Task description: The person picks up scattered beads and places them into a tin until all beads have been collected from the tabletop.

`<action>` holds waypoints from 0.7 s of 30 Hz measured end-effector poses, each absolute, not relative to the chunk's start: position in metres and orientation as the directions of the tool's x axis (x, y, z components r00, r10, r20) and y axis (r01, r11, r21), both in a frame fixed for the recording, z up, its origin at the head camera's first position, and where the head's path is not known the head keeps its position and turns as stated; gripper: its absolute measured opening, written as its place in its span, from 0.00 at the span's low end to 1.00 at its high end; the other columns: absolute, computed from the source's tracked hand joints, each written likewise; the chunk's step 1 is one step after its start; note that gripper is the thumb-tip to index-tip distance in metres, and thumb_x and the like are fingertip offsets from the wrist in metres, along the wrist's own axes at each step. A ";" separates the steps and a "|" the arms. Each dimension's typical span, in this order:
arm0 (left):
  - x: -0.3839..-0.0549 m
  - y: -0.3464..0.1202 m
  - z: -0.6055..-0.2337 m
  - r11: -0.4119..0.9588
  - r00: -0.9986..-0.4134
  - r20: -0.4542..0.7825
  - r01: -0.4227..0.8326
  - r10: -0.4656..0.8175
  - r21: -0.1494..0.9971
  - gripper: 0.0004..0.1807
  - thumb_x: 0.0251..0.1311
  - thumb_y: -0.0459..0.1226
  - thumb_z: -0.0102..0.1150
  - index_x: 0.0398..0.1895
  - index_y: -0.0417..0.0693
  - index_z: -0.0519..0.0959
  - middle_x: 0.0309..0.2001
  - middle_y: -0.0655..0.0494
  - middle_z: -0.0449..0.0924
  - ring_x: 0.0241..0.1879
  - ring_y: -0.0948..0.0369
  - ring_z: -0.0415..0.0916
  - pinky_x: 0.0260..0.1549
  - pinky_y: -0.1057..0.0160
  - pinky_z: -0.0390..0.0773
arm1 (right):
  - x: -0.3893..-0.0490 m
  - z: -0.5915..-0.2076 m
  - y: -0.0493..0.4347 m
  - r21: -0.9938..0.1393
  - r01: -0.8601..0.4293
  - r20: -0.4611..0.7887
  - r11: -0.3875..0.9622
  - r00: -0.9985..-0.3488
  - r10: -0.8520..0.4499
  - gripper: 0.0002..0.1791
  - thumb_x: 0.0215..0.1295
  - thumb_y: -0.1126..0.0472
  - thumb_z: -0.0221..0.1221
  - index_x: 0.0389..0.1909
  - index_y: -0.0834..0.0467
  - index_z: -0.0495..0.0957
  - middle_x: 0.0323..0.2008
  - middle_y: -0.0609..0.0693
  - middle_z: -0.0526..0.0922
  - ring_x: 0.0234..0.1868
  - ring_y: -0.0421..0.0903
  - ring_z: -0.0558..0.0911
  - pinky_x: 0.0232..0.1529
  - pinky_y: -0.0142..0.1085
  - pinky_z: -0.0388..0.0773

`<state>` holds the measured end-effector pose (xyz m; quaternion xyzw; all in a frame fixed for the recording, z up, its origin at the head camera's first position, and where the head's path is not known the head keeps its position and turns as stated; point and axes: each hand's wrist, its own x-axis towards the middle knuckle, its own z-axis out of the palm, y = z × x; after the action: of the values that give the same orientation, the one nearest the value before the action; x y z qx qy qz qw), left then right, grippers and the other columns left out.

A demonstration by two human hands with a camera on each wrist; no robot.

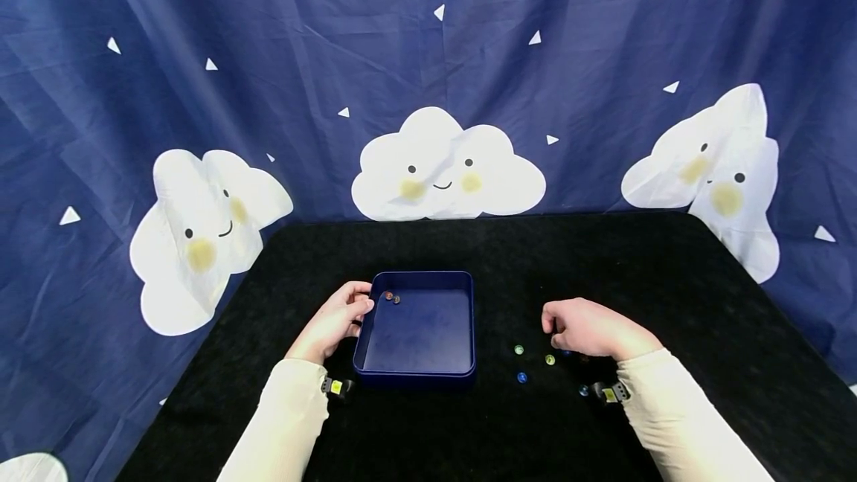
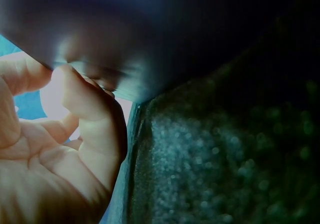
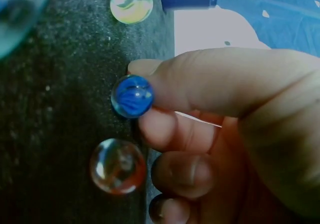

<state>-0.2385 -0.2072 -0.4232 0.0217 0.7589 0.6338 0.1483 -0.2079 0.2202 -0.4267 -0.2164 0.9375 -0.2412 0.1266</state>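
My left hand [image 1: 335,322] holds the left wall of a square blue tray [image 1: 422,375], thumb over the rim and fingers along the outside. In the left wrist view the fingers [image 2: 97,114] press the tray's wall. An orange marble [image 1: 388,295] and a brownish one [image 1: 397,300] lie in its far left corner. My right hand [image 1: 585,327] is low over loose marbles with fingers bent downward. In the right wrist view a blue-swirled marble [image 3: 132,96] overlaps the thumb and fingertips; I cannot tell whether they pinch it. A clear orange marble [image 3: 118,166] lies closer to that camera.
A green marble [image 1: 518,349], a yellow-green marble [image 1: 550,360] and a blue marble [image 1: 522,377] lie between the tray and my right hand. Another blue marble [image 1: 584,390] sits by the right wrist camera. Behind the black-covered table [image 1: 509,259] hangs a blue cloud-patterned curtain [image 1: 402,36].
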 end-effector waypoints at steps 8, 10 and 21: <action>-0.239 -0.206 -0.423 0.192 -0.953 -0.199 -0.157 0.227 0.969 0.23 0.63 0.31 0.49 0.61 0.35 0.61 0.50 0.31 0.66 0.34 0.52 0.72 0.22 0.63 0.74 | -0.208 -0.425 0.223 -0.466 -0.416 -0.056 0.781 -0.867 -0.495 0.09 0.51 0.65 0.60 0.28 0.48 0.72 0.19 0.39 0.72 0.13 0.36 0.71 0.22 0.32 0.70; -0.238 -0.206 -0.423 0.195 -0.954 -0.199 -0.155 0.226 0.968 0.23 0.63 0.31 0.49 0.61 0.36 0.61 0.50 0.31 0.66 0.34 0.53 0.72 0.22 0.63 0.74 | -0.209 -0.424 0.222 -0.439 -0.439 -0.008 0.784 -0.871 -0.492 0.08 0.52 0.62 0.61 0.29 0.46 0.73 0.18 0.37 0.71 0.14 0.34 0.71 0.24 0.31 0.69; -0.240 -0.207 -0.425 0.202 -0.954 -0.197 -0.152 0.227 0.968 0.24 0.63 0.32 0.49 0.62 0.36 0.61 0.50 0.31 0.66 0.36 0.49 0.72 0.22 0.63 0.74 | -0.215 -0.420 0.217 -0.394 -0.492 0.154 0.777 -0.868 -0.472 0.07 0.56 0.55 0.63 0.33 0.42 0.74 0.16 0.34 0.67 0.18 0.32 0.68 0.25 0.31 0.67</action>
<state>-0.2398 -0.2071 -0.4253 0.0246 0.7605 0.6314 0.1499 -0.2147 0.2172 -0.4196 -0.2556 0.9422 -0.2153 -0.0231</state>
